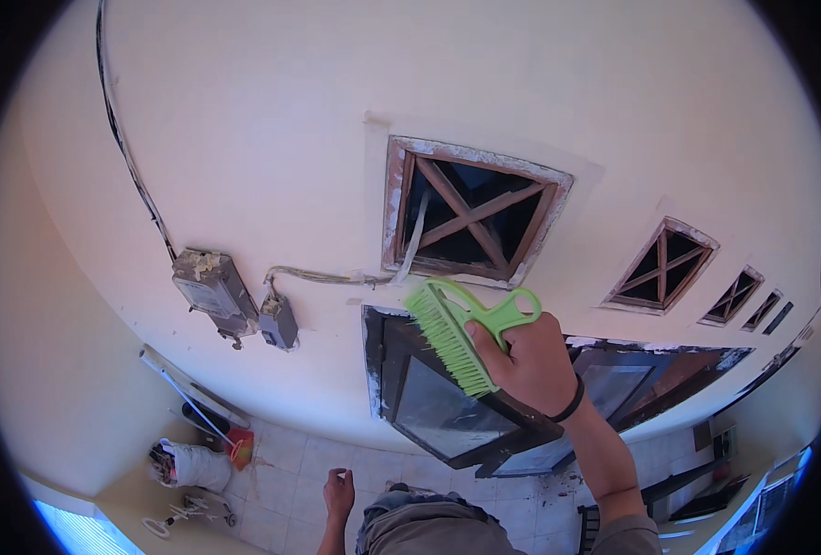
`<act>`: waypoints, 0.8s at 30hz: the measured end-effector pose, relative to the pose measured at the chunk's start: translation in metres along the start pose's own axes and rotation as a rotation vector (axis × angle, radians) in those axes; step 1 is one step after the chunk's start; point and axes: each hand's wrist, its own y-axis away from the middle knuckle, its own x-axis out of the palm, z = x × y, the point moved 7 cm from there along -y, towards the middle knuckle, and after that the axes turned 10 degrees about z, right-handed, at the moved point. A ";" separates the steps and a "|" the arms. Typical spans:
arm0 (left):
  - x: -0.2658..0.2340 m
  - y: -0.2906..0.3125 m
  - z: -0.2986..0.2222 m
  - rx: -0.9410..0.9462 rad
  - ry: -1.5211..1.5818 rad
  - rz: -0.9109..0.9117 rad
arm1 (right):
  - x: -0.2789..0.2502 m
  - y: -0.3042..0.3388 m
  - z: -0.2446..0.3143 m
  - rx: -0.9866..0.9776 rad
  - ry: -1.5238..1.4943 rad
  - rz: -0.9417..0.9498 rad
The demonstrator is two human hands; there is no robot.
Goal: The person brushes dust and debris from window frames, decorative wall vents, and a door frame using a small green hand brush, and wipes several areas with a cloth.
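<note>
My right hand (538,363), with a dark band at its wrist, is raised toward the wall. Its fingers wrap round the handle of a light green brush (484,314), and the thumb presses along the back. The bristles point down and left, in front of a dark-framed window pane (447,398) that stands swung outward. From this view I cannot tell whether the bristles touch anything. Low by my side hangs my left hand (339,492), its fingers curled in with nothing visible in them. A square vent (466,217) with a wooden cross sits just above the brush.
Left on the wall are an electric meter box (214,291) and a smaller grey box (278,322), with a cable running to the vent. Smaller vents (662,265) continue rightward. Below stand a white sack (197,465), a red dustpan (241,448) and a dark bench (688,486).
</note>
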 end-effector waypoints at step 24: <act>-0.056 -0.054 -0.174 0.391 0.015 -0.152 | 0.087 0.076 -0.022 0.496 -0.820 0.008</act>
